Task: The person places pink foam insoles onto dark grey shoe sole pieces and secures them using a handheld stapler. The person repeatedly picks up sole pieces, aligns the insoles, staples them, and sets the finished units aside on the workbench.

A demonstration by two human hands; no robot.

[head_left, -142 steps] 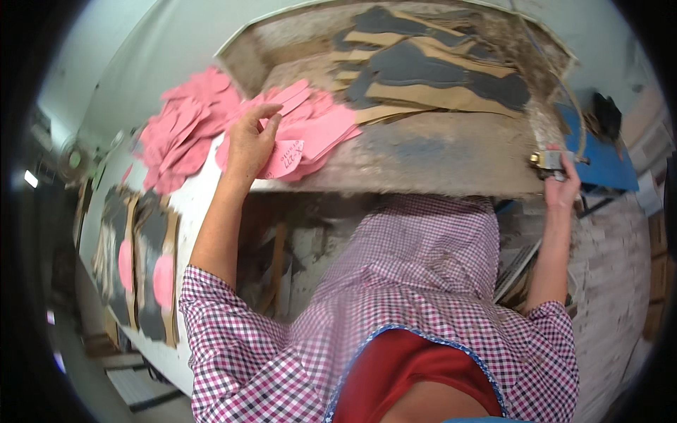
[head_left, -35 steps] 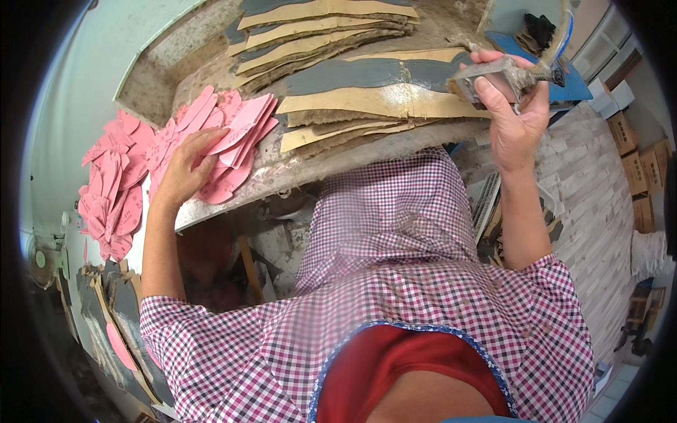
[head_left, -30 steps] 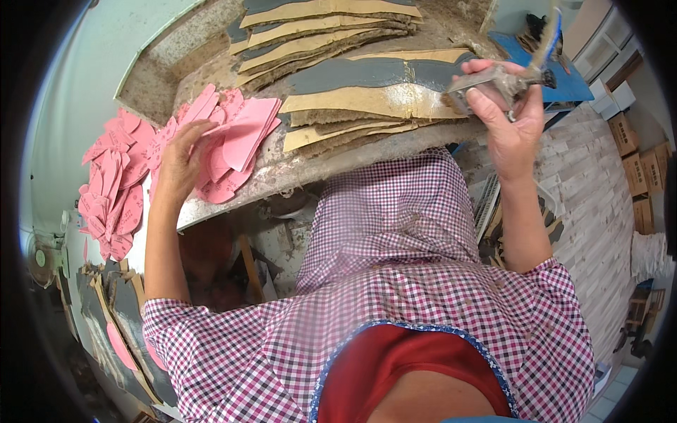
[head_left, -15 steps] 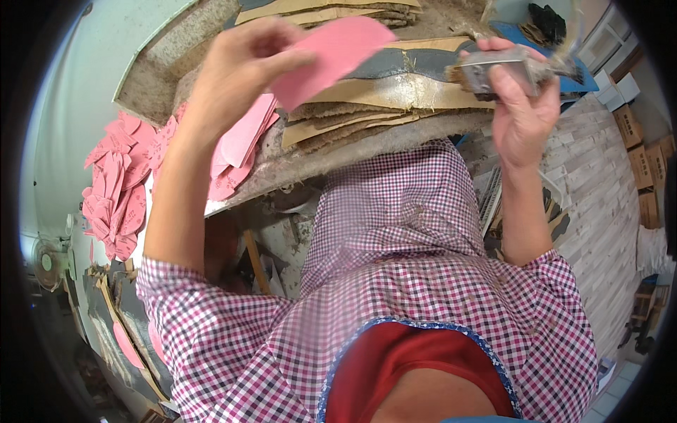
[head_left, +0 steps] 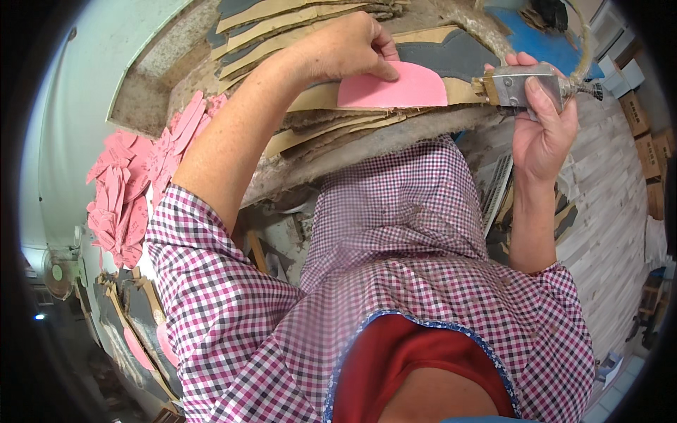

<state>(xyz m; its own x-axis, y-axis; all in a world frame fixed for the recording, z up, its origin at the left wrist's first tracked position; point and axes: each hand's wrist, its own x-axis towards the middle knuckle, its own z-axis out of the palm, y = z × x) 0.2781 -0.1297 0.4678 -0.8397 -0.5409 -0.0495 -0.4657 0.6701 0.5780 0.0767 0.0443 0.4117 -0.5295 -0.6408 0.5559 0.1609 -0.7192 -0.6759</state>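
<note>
My left hand (head_left: 358, 51) has its thumb and fingers closed at the upper edge of a pink half-oval piece (head_left: 392, 90). The piece lies against a tan-edged strip, its straight edge along the strip's front edge. Behind it a dark grey cut piece (head_left: 451, 58) with a tan border tops the pile. To the right, my right hand (head_left: 539, 130) grips a boxy metal hand tool (head_left: 520, 86), thumb across its near side. A hose rises from the tool's right end, and its brownish left tip is close to the strip's right end.
Several layered grey and tan pieces (head_left: 282, 29) lie at the back of the fuzzy, stained worktable (head_left: 310, 163). Loose pink pieces (head_left: 123, 194) are heaped at left. More cut pieces (head_left: 134, 338) hang low at left. Cardboard boxes (head_left: 645, 151) stand at far right.
My left hand has brought the pink piece down and right onto the strip, covering its shiny patch. My right hand and the tool have shifted slightly right and down.
</note>
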